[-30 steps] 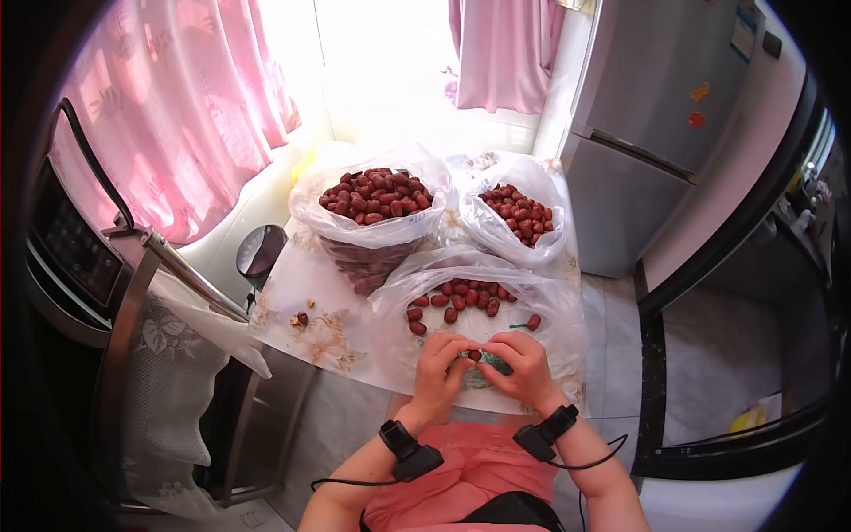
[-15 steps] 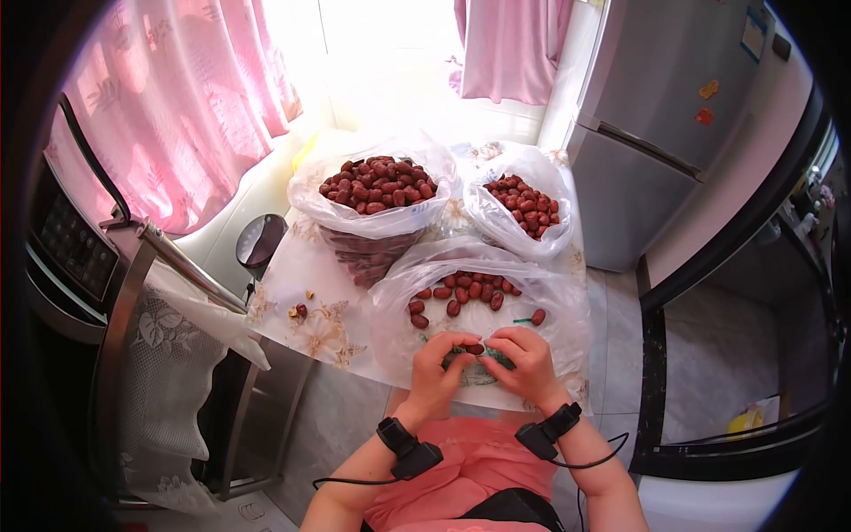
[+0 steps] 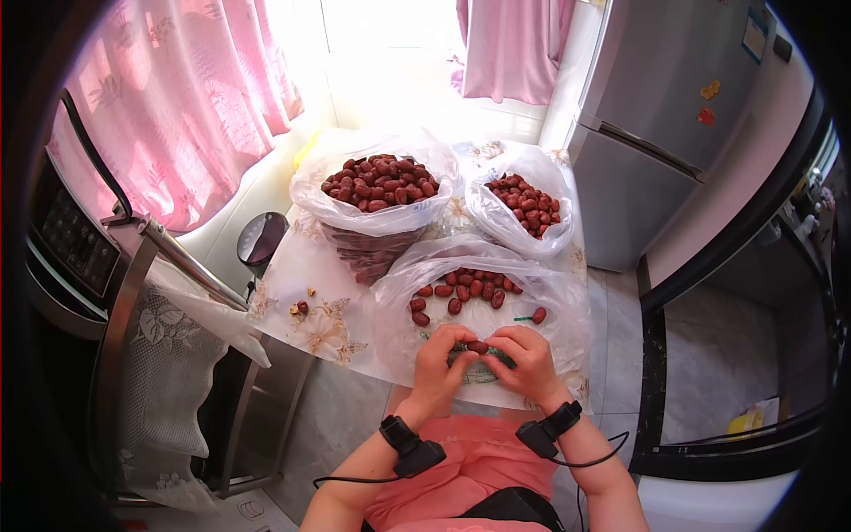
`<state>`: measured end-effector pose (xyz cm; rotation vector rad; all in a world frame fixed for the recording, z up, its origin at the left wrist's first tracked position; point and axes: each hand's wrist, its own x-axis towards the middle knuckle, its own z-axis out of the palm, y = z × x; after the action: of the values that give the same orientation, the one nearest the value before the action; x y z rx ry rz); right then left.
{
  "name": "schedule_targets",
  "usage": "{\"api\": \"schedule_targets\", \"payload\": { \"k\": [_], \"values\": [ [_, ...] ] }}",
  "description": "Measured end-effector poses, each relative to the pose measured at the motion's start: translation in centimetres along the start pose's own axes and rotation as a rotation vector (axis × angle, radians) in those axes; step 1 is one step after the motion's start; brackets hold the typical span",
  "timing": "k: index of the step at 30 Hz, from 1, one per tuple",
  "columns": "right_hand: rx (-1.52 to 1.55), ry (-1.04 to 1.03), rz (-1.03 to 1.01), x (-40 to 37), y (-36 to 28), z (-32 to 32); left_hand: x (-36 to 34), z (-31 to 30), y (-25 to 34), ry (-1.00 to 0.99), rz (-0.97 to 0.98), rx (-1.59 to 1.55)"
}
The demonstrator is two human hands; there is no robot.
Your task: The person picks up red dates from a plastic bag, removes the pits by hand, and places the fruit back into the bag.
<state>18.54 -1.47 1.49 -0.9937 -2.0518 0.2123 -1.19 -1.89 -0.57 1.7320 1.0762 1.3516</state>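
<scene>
A single dark red jujube (image 3: 478, 347) is pinched between the fingertips of both hands, above the near part of an opened plastic bag (image 3: 390, 332). My left hand (image 3: 439, 359) closes on its left end, and my right hand (image 3: 526, 359) on its right end. Beyond the fingers, several loose jujubes (image 3: 476, 288) lie in that bag, with one jujube (image 3: 539, 315) apart on the right. Behind stand a large bag (image 3: 355, 213) heaped with jujubes and, to its right, a smaller bag (image 3: 483, 222) of them.
All the bags rest on a flower-patterned tablecloth (image 3: 288, 270). Small jujube scraps (image 3: 301, 307) lie at its left. A grey fridge (image 3: 643, 142) stands at the right, and a steel-handled appliance (image 3: 191, 266) with a lace cover (image 3: 168, 363) at the left. Pink curtains (image 3: 177, 106) hang behind.
The jujube in my fingers has turned and shows more of its side, slightly higher between the fingertips. Both hands stay in nearly the same place.
</scene>
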Motion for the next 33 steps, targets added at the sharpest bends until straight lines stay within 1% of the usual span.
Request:
{"api": "schedule_targets", "payload": {
  "k": [4, 14, 16, 20, 22, 25, 33],
  "values": [
    [-0.006, 0.004, 0.002, 0.0, 0.0, 0.0, 0.0, 0.1, -0.3, 0.008, 0.05, 0.064],
    [-0.003, 0.004, 0.01, -0.2, 0.1, 0.1, 0.2, 0.0, 0.4, -0.008, 0.054, 0.087],
    [-0.002, 0.003, 0.004, -0.2, 0.2, 0.1, 0.2, -0.1, 0.2, -0.041, 0.065, 0.058],
    [-0.007, 0.009, 0.012, -0.2, 0.1, 0.1, -0.2, 0.1, -0.6, -0.041, 0.018, 0.041],
    [-0.008, 0.01, 0.015, -0.2, 0.1, 0.1, -0.2, 0.3, -0.3, -0.035, -0.038, 0.01],
    [-0.005, -0.005, -0.001, -0.2, 0.2, 0.1, -0.1, 0.4, -0.4, -0.027, -0.003, 0.05],
    [-0.015, 0.013, 0.016, -0.2, 0.1, 0.2, 0.0, 0.4, 0.1, -0.02, 0.013, 0.031]
  ]
}}
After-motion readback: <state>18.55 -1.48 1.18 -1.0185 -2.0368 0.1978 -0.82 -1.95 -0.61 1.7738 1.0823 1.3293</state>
